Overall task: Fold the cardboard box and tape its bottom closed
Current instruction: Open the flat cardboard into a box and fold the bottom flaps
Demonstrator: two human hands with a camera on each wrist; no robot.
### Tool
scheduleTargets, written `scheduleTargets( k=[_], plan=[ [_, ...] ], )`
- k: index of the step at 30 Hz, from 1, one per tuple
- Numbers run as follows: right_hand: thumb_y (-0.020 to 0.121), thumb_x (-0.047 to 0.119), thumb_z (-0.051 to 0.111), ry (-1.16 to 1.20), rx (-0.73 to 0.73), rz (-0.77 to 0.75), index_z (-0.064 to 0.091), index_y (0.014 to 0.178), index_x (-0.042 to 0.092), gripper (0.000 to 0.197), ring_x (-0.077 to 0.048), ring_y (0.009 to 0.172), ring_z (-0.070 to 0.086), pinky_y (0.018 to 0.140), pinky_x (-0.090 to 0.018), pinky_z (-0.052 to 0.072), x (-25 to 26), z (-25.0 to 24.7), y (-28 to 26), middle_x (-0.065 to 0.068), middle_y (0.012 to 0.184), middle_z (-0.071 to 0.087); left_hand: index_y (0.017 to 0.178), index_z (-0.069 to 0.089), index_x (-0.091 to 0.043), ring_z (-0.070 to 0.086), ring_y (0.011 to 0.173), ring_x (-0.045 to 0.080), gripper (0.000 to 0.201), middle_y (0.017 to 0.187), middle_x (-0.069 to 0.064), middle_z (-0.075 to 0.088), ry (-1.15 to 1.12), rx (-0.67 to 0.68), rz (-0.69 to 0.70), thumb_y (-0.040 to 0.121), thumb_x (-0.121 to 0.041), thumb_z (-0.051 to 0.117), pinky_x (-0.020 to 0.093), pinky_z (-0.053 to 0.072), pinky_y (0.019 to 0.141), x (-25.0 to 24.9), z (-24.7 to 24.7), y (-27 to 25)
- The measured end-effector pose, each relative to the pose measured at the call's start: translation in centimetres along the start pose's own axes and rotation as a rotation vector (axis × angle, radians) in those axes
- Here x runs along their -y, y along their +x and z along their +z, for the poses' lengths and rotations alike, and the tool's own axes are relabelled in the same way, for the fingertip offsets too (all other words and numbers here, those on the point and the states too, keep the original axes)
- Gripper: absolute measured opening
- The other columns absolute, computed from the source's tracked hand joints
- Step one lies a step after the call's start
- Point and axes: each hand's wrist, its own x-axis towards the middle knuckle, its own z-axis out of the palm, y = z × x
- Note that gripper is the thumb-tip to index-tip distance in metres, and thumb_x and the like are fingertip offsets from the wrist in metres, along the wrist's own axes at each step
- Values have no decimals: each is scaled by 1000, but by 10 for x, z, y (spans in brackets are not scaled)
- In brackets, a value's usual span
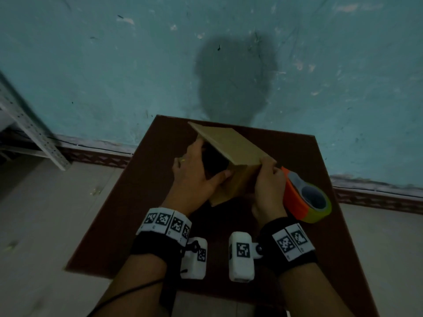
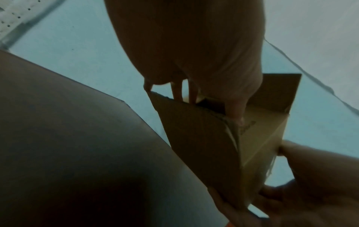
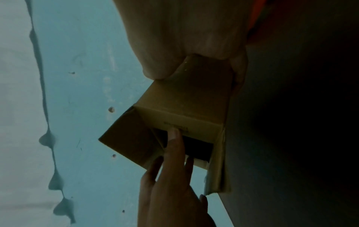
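A brown cardboard box (image 1: pixel 231 143) is held above the dark brown table (image 1: pixel 137 213), one large flap raised toward the wall. My left hand (image 1: pixel 194 175) reaches into its open end. In the right wrist view its straight fingers (image 3: pixel 172 147) press on the inner flaps, and the thumb (image 2: pixel 235 107) lies on a short flap. My right hand (image 1: pixel 267 186) grips the box's right side, thumb on the near face and fingers curled round the far edge (image 3: pixel 239 72). The box's inside is dark. An orange tape dispenser (image 1: pixel 295 197) with a yellow-green roll lies just right of my right hand.
The small table stands against a teal wall (image 1: pixel 114 65). A perforated metal shelf frame (image 1: pixel 29 124) is on the floor at the far left. Beige floor tiles (image 1: pixel 45 225) surround the table. Bare tabletop lies near me and to the left of the box.
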Motion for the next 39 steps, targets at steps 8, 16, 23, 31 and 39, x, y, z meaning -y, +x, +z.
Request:
scheduleTargets(
  k=[8,16,23,31,39],
  plan=[
    [104,54,52,69,6,27,53,146,20,55,-25,114,69,101,-55,58,-1,-3,2,-5,133,68,167,29,-28,45,135,14,100,147,0,36,-8,-109,107,86,-38,86,29,45,112,-1,2,0],
    [97,55,64,-105,-16,-178,44,141,30,54,-16,116,61,103,-45,52,-3,4,-5,3,137,57,158,45,-7,33,148,12,49,171,4,18,-354,-106,-145,110,-18,47,31,34,119,-12,-1,3],
    [86,39,83,-453,127,-599,43,123,33,55,-1,109,51,87,-21,47,-7,3,-15,10,125,44,120,67,-24,73,116,24,40,124,5,76,-1033,-149,-603,110,-55,45,50,58,103,2,7,8],
    [70,30,90,-858,349,-774,43,114,27,65,-14,114,47,88,-24,45,-13,-11,-6,5,123,39,154,47,-10,61,130,35,50,147,13,60,-880,-100,-977,111,-35,54,54,54,108,27,22,4],
    [71,28,93,-999,532,-812,45,116,27,66,-12,123,45,95,-24,46,-8,-23,4,6,131,39,137,58,-17,65,115,31,65,136,12,62,-552,-375,-800,79,-46,69,48,57,98,40,4,16]
  ],
)
